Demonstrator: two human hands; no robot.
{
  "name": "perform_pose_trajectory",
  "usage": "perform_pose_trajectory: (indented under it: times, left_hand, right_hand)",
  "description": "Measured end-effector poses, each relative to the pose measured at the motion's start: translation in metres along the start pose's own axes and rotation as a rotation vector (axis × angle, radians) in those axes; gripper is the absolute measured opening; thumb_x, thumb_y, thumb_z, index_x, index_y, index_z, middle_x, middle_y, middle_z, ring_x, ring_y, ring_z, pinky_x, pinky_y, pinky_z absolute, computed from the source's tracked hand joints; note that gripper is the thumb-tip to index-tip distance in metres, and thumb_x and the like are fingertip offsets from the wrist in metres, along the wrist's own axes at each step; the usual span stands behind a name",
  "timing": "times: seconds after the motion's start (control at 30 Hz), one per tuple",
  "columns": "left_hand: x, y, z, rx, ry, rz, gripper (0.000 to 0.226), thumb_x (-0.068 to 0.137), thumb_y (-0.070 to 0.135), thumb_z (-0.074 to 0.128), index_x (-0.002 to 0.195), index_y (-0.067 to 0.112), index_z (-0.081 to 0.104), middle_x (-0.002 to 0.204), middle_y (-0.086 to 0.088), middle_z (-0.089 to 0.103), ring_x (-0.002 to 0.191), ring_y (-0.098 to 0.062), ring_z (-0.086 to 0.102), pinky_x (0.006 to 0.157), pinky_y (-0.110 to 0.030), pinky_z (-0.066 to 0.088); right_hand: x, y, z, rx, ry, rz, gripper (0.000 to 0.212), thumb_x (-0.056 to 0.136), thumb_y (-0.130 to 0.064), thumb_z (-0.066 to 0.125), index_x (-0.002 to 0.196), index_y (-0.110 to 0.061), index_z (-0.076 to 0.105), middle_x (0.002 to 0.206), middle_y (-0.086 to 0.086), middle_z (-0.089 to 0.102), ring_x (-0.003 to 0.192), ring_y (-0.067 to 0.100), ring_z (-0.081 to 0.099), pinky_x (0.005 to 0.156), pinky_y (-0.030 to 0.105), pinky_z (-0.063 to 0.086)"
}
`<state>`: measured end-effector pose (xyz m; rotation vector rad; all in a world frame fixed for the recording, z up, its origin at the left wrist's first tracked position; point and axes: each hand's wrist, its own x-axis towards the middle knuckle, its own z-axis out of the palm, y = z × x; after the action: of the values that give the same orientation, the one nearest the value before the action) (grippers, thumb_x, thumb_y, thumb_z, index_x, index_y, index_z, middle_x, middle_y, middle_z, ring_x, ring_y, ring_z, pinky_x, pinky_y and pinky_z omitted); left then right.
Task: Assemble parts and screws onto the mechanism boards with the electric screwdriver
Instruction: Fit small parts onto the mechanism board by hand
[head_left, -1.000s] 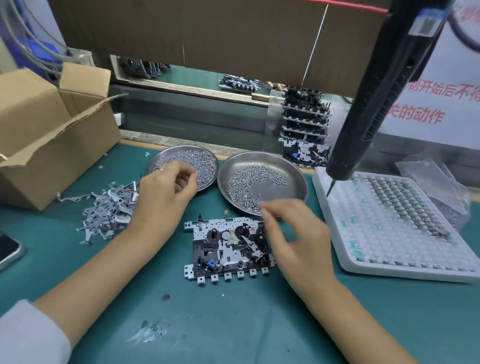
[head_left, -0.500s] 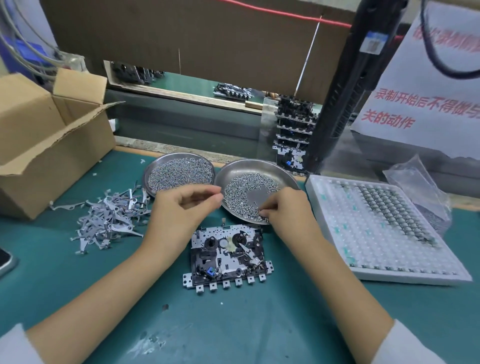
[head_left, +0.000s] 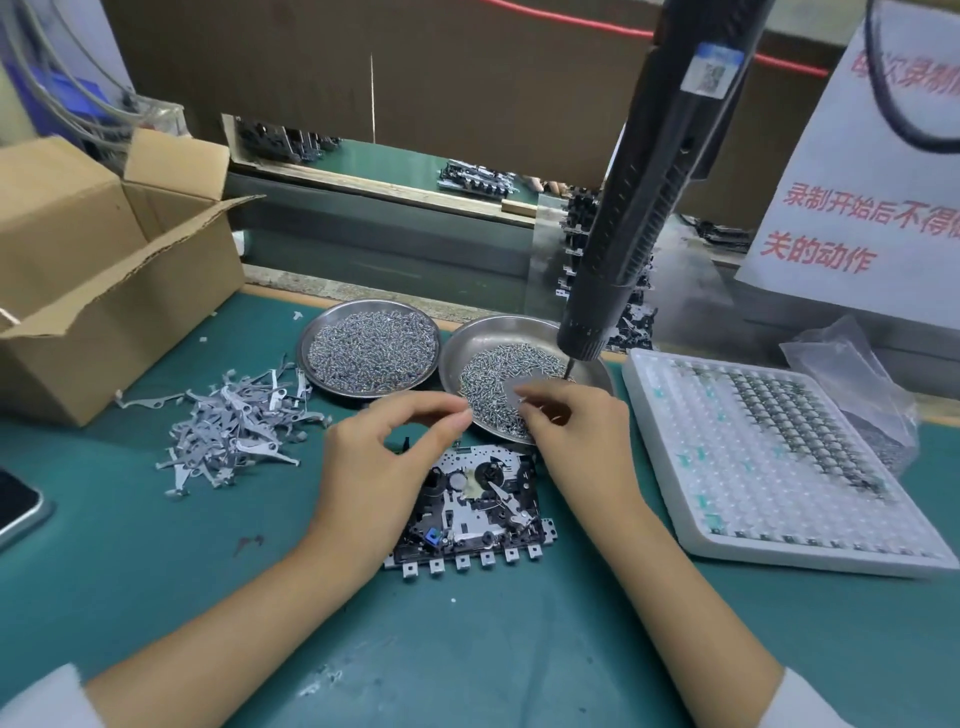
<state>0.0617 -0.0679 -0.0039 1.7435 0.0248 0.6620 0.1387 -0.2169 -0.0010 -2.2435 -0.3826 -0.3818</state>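
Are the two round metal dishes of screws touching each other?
Cannot tell. In the head view the left round metal dish and right round metal dish have rims that meet or overlap near the middle, with no clear gap or contact.

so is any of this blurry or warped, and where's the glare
Head view: wide-angle bend curves the brown cardboard backboard and bench edges; motion blur smears the dark parts in the white plastic blister tray near its right side; soft glare on the bare rim of the right round steel screw dish; both hands and the metal mechanism board look fairly sharp.
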Motion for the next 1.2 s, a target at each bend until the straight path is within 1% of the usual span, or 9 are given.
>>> perform_pose_trajectory:
  times: [0.1,0.17,0.37,0.5,0.67,0.8,1.0,1.13,1.2]
  left_hand:
    - [-0.002,-0.003,0.004,0.034,-0.010,0.013,0.019,0.076,0.015,0.076,0.079,0.033,0.071,0.083,0.022,0.070,0.080,0.003,0.064,0.075,-0.004,0.041]
    - [-0.002,-0.004,0.005,0.048,-0.003,0.034,0.019,0.077,0.015,0.075,0.079,0.033,0.071,0.083,0.021,0.070,0.079,0.002,0.063,0.074,-0.004,0.041]
    - [-0.001,-0.009,0.005,0.007,0.016,0.000,0.014,0.077,0.019,0.075,0.081,0.032,0.072,0.082,0.017,0.071,0.077,0.000,0.064,0.073,-0.009,0.044]
    - [0.000,-0.011,0.005,-0.037,0.011,-0.035,0.011,0.078,0.022,0.074,0.082,0.032,0.073,0.079,0.014,0.070,0.072,-0.001,0.062,0.071,-0.013,0.046]
    - [0.000,-0.009,0.005,-0.063,0.007,-0.055,0.011,0.077,0.021,0.074,0.081,0.030,0.073,0.080,0.012,0.071,0.072,-0.002,0.062,0.072,-0.014,0.047]
    - [0.000,-0.009,0.005,-0.066,0.002,-0.072,0.012,0.077,0.019,0.075,0.081,0.030,0.073,0.081,0.011,0.071,0.073,-0.006,0.063,0.073,-0.018,0.049]
    - [-0.002,-0.003,0.005,-0.091,-0.017,-0.021,0.012,0.069,0.029,0.076,0.080,0.034,0.073,0.081,0.008,0.072,0.074,-0.006,0.064,0.067,-0.015,0.049]
    - [-0.004,-0.002,0.007,-0.164,-0.048,0.020,0.015,0.067,0.025,0.077,0.081,0.031,0.074,0.080,-0.003,0.071,0.070,-0.006,0.065,0.062,-0.007,0.047]
    - [-0.003,-0.003,0.007,-0.158,-0.062,0.023,0.017,0.067,0.025,0.078,0.083,0.031,0.074,0.081,0.000,0.072,0.073,-0.007,0.066,0.064,-0.008,0.048]
  right_hand:
    - [0.004,0.001,0.003,-0.133,-0.135,0.039,0.020,0.088,-0.018,0.066,0.106,-0.017,0.073,0.096,0.002,0.072,0.084,0.013,0.063,0.083,0.029,0.049]
    - [0.006,0.000,0.003,-0.192,-0.180,0.059,0.014,0.087,-0.018,0.067,0.096,-0.011,0.075,0.090,0.007,0.072,0.085,0.022,0.064,0.080,0.035,0.049]
    - [0.004,-0.002,0.002,0.011,-0.060,0.114,0.009,0.077,-0.003,0.075,0.079,-0.011,0.077,0.071,-0.006,0.071,0.072,0.009,0.065,0.072,0.023,0.050]
    - [0.002,-0.004,0.002,0.175,0.027,0.135,0.013,0.076,0.000,0.075,0.083,-0.010,0.078,0.068,-0.018,0.064,0.065,-0.013,0.059,0.064,0.001,0.040]
    - [0.002,-0.003,-0.004,0.243,0.075,0.157,0.018,0.080,-0.004,0.070,0.086,-0.020,0.077,0.073,-0.020,0.066,0.068,-0.002,0.061,0.065,0.005,0.043]
    - [0.000,-0.006,-0.007,0.316,0.087,0.158,0.021,0.081,-0.002,0.069,0.088,-0.021,0.076,0.077,-0.017,0.068,0.071,-0.006,0.062,0.070,0.007,0.047]
    - [-0.018,-0.021,-0.023,1.009,-0.105,0.356,0.020,0.069,0.002,0.074,0.083,-0.013,0.077,0.090,0.010,0.074,0.090,0.020,0.071,0.077,0.022,0.055]
    - [-0.030,-0.025,-0.022,1.207,-0.169,0.432,0.021,0.061,-0.001,0.072,0.079,-0.009,0.077,0.086,0.014,0.074,0.079,0.017,0.072,0.069,0.018,0.053]
    - [-0.032,-0.026,-0.020,1.214,-0.183,0.435,0.021,0.060,0.000,0.072,0.078,-0.009,0.077,0.083,0.013,0.073,0.077,0.018,0.071,0.069,0.018,0.054]
